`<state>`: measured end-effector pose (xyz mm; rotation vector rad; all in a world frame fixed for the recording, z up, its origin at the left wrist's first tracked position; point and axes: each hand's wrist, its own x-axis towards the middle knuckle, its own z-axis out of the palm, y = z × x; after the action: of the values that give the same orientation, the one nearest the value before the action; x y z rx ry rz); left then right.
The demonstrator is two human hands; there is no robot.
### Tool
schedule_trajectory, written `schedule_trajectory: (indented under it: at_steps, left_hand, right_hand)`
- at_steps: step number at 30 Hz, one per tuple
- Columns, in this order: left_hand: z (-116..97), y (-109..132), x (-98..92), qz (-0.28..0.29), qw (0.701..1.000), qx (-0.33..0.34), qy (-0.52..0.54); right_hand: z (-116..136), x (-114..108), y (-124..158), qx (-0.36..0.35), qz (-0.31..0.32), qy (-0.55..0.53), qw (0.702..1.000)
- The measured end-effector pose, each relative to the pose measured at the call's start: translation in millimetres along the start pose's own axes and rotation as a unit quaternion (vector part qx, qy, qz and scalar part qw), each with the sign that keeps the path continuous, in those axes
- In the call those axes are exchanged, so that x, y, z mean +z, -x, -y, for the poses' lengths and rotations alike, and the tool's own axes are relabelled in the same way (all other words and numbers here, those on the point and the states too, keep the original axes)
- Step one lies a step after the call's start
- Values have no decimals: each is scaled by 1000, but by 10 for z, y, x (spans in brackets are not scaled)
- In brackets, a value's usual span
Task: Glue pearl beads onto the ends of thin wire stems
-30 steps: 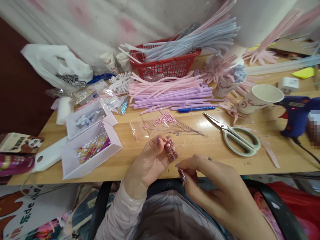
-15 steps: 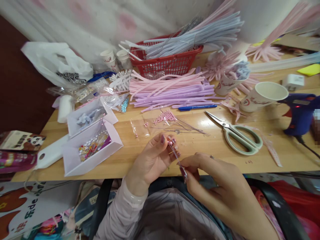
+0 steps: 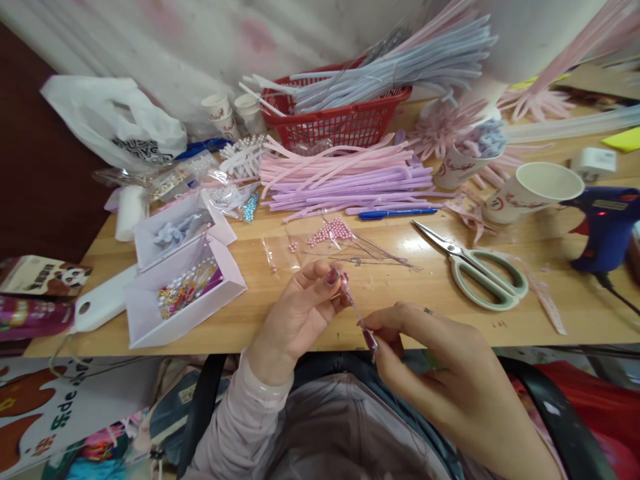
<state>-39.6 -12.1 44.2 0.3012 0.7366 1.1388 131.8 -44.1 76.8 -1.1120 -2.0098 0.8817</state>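
Near the table's front edge, my left hand [image 3: 305,303] pinches small pink beads [image 3: 344,279] between thumb and fingers. A thin wire [image 3: 356,312] runs from these beads down to my right hand [image 3: 430,360], whose thumb and forefinger are closed on its lower part. My fingers partly cover the beads, so how the wire passes through them cannot be made out. Just beyond my hands lies a pile of loose pink beads [image 3: 333,231] on a clear plastic bag. Several thin wires [image 3: 385,253] are spread beside that pile.
Scissors [image 3: 470,263] lie right of the wires, with a glue gun [image 3: 603,227] and paper cup [image 3: 543,187] further right. Pink and purple pipe cleaners [image 3: 345,177] and a blue pen [image 3: 397,214] lie behind. A white box [image 3: 185,313] of beads stands left; a red basket [image 3: 335,127] is at the back.
My left fingers have closed in more around the beads, which are now more covered. My right hand still grips the wire in nearly the same place. The view has shifted slightly.
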Motion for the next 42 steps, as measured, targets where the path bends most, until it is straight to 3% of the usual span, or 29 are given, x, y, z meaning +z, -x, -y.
schedule_trajectory:
  at_steps: [9,17,30,38,42]
  left_hand:
    - [-30,2,-16,-24,999,10,-48]
    - [-82,24,7,-39,979,125,-153]
    - [-120,38,-60,-52,971,114,-205]
    - [86,139,-53,-18,974,115,-196]
    - [206,185,8,-29,962,161,-218]
  right_hand:
    - [-25,15,-1,5,12,21,1000]
    - [-48,17,-1,32,15,-1,999]
    - [-101,44,32,40,23,-15,999]
    - [-155,105,81,44,-23,-46,998]
    - [-165,149,88,41,-41,-41,997]
